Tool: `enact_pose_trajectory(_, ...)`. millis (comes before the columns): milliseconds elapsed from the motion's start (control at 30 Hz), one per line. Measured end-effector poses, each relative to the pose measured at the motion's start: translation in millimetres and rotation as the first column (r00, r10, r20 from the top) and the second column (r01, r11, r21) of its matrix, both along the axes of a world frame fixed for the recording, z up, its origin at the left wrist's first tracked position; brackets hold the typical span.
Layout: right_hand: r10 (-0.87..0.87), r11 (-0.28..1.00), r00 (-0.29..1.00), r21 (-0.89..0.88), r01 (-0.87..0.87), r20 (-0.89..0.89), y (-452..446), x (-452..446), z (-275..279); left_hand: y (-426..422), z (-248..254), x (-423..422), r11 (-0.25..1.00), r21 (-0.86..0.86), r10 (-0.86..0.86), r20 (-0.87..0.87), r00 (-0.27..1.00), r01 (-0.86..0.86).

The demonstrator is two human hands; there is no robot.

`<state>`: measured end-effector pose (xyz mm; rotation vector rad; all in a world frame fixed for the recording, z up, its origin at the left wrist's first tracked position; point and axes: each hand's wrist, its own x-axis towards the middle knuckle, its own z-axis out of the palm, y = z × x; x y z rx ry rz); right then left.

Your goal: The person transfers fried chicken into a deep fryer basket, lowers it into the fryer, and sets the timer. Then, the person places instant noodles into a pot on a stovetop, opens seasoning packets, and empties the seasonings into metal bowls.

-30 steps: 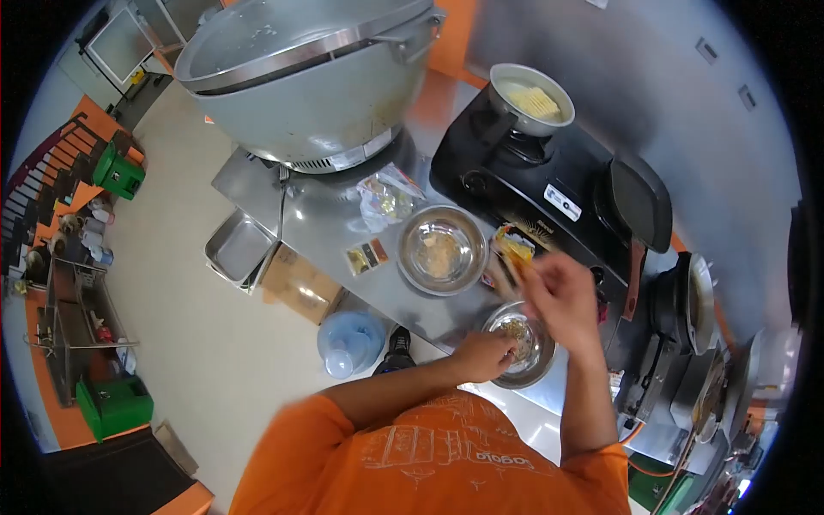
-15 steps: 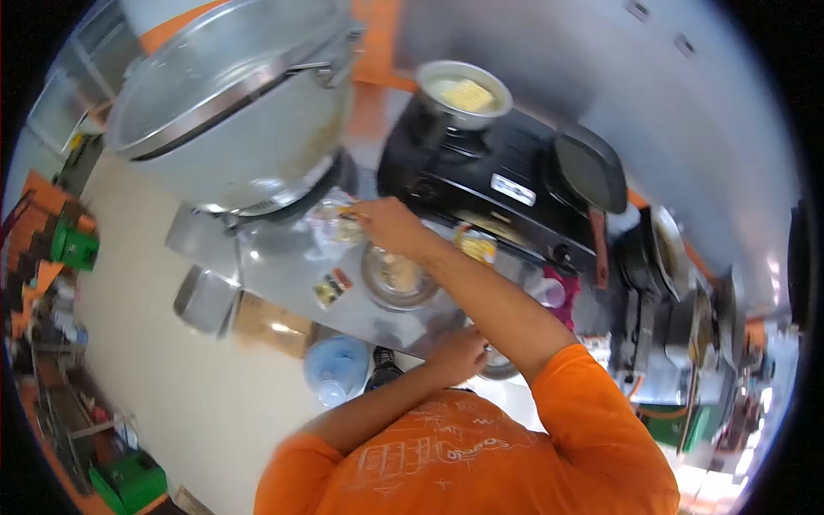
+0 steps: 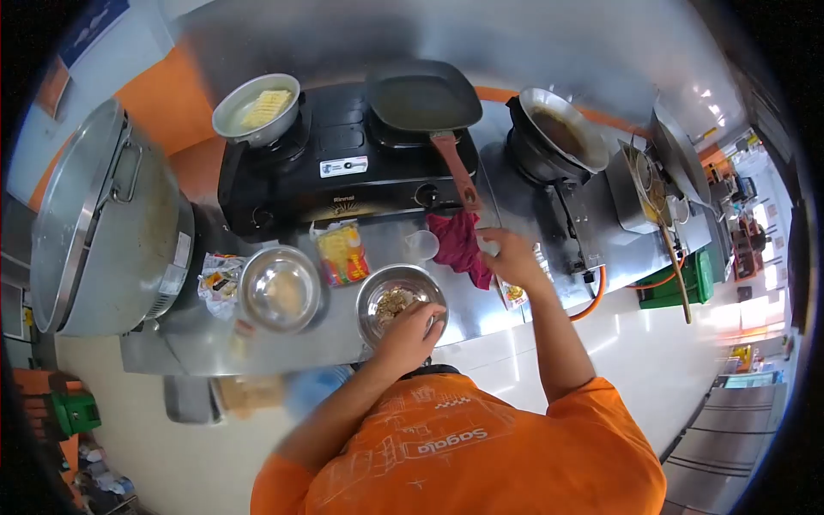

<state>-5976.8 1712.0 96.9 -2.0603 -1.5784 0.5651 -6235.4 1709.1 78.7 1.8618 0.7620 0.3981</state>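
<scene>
My left hand (image 3: pixel 412 336) curls over the near rim of a steel bowl (image 3: pixel 370 302) with brownish bits (image 3: pixel 394 304) inside. My right hand (image 3: pixel 512 260) is beside a crumpled maroon cloth (image 3: pixel 457 247), its fingers pinched round something small and whitish that I cannot make out. A clear plastic cup (image 3: pixel 421 245) lies just left of the cloth. Further left are a yellow and red packet (image 3: pixel 342 253) and a second steel bowl (image 3: pixel 255 296) with pale powder in it. An opened plastic wrapper (image 3: pixel 221 283) touches the counter left of that bowl.
A black two-burner stove (image 3: pixel 335 190) carries a pot (image 3: pixel 230 115) with a noodle block and a square pan (image 3: pixel 425 99). A large metal cooker (image 3: pixel 129 232) stands left. To the right are a wok (image 3: pixel 592 142), a metal container (image 3: pixel 625 202) and an orange hose (image 3: pixel 598 296).
The view has swung to the right. My right hand has gone from the wrapper to beside the maroon cloth. My left hand has stayed at the bowl of brownish bits.
</scene>
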Motion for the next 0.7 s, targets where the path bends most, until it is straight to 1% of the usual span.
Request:
enact_pose_trajectory(33, 0.031, 0.993, 0.993, 0.112, -0.044, 0.116, -4.4, 6.4, -40.2, -3.1, -5.0, 13.2, 1.000, 0.026, -0.007, 0.021, 1.000, 0.007)
enact_pose_trajectory(67, 0.049, 0.970, 0.971, 0.218, -0.102, 0.235, -5.2, 10.6, -64.8, -4.2, -11.5, 25.9, 0.998, 0.055, -0.011, 0.045, 0.999, 0.008)
enact_pose_trajectory(100, 0.051, 0.968, 0.973, 0.229, -0.104, 0.226, -2.4, 9.1, -75.5, -3.9, -19.8, 36.6, 0.992, 0.122, -0.029, 0.052, 0.998, 0.022)
enact_pose_trajectory(133, -0.017, 0.991, 0.977, 0.130, -0.011, 0.212, -0.3, 3.5, -84.9, -4.8, -26.1, 47.7, 0.992, 0.126, -0.022, 0.041, 0.999, 0.017)
enact_pose_trajectory(167, -0.081, 0.997, 0.975, 0.028, 0.077, 0.207, -0.6, 0.8, -89.7, -3.9, -31.0, 60.0, 0.981, 0.192, 0.003, 0.011, 1.000, -0.005)
enact_pose_trajectory(200, -0.067, 0.997, 0.978, 0.038, 0.061, 0.196, -1.1, 5.2, -89.6, 1.1, -36.3, 73.6, 0.964, 0.264, 0.038, -0.016, 0.999, -0.032)
enact_pose_trajectory(267, 0.011, 0.967, 0.997, 0.254, 0.007, -0.070, -6.8, 13.0, -85.1, 12.0, -57.5, 102.5, 0.956, 0.259, 0.158, -0.064, 0.985, -0.137)
enact_pose_trajectory(300, 0.001, 0.960, 0.957, 0.270, 0.081, -0.290, -12.9, 15.2, -83.6, 16.4, -63.1, 114.8, 0.951, 0.246, 0.207, -0.062, 0.977, -0.186)
enact_pose_trajectory(333, 0.029, 0.964, 0.909, 0.253, 0.085, -0.416, -20.5, 11.9, -59.3, 21.7, -64.9, 126.3, 0.943, 0.234, 0.257, -0.056, 0.965, -0.238)
enact_pose_trajectory(367, 0.055, 0.975, 0.899, 0.218, 0.045, -0.435, -26.9, 13.6, -45.7, 24.5, -61.9, 133.8, 0.922, 0.271, 0.283, 0.020, 0.959, -0.277)
enact_pose_trajectory(400, 0.069, 0.974, 0.906, 0.226, 0.030, -0.418, -31.4, 18.0, -49.2, 26.0, -56.8, 139.5, 0.900, 0.305, 0.297, 0.096, 0.950, -0.312)
enact_pose_trajectory(433, 0.082, 0.972, 0.914, 0.236, 0.016, -0.397, -34.8, 22.7, -52.0, 28.6, -50.5, 142.4, 0.887, 0.310, 0.331, 0.090, 0.939, -0.342)
enact_pose_trajectory(467, 0.114, 0.971, 0.908, 0.239, -0.016, -0.403, -37.0, 23.2, -48.8, 31.2, -45.6, 143.6, 0.923, 0.259, 0.288, 0.023, 0.957, -0.284)
enact_pose_trajectory(500, 0.102, 0.967, 0.901, 0.254, 0.009, -0.422, -39.3, 23.6, -44.0, 32.2, -41.8, 144.2, 0.952, 0.199, 0.244, -0.039, 0.969, -0.232)
enact_pose_trajectory(533, 0.092, 0.964, 0.893, 0.266, 0.032, -0.441, -41.7, 23.2, -39.1, 30.9, -43.7, 149.5, 0.942, 0.201, 0.284, -0.045, 0.958, -0.269)
enact_pose_trajectory(600, 0.059, 0.980, 0.779, 0.183, 0.073, -0.625, -45.5, 20.1, -38.6, 31.6, -49.9, 150.9, 0.903, 0.337, 0.315, -0.098, 0.944, -0.266)
enact_pose_trajectory(633, 0.066, 0.983, 0.774, 0.175, 0.059, -0.630, -44.9, 22.3, -37.4, 31.7, -47.6, 147.5, 0.894, 0.340, 0.343, -0.100, 0.934, -0.291)
enact_pose_trajectory(667, 0.087, 0.984, 0.771, 0.176, 0.032, -0.631, -44.8, 29.6, -42.7, 31.1, -41.9, 144.5, 0.907, 0.364, 0.282, -0.159, 0.946, -0.209)
enact_pose_trajectory(700, 0.106, 0.981, 0.816, 0.194, 0.008, -0.568, -43.8, 38.7, -50.6, 30.9, -36.4, 141.3, 0.915, 0.384, 0.221, -0.219, 0.950, -0.124)
